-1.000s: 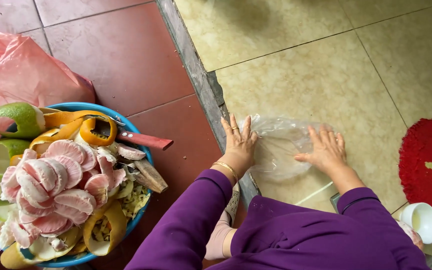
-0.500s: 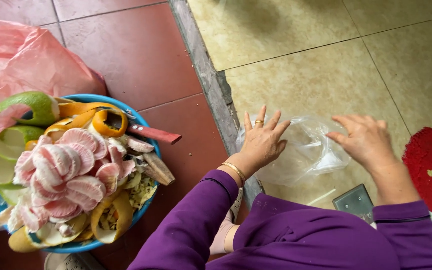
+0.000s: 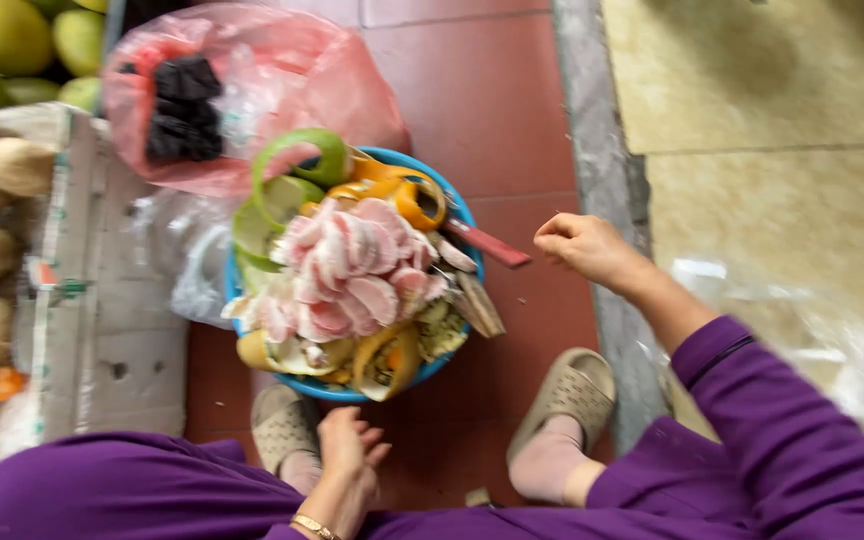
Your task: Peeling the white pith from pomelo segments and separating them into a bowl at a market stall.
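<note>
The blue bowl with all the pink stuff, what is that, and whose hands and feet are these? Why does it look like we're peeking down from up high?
A small camera sits on a person's head, so the picture looks down the way their eyes do. The purple sleeves and sandalled feet belong to that person.

The blue bowl stands on red floor tiles. It is heaped with peeled pink fruit segments and curly green and orange peels. A red-handled tool, probably a knife, rests on the bowl's edge.

The right hand is loosely closed near that handle, not touching it. The left hand sits close to the bowl's near rim. Both hands hold nothing.

A pink plastic bag lies behind the bowl, and a clear plastic sheet is on the yellowish tiles to the right.
</note>
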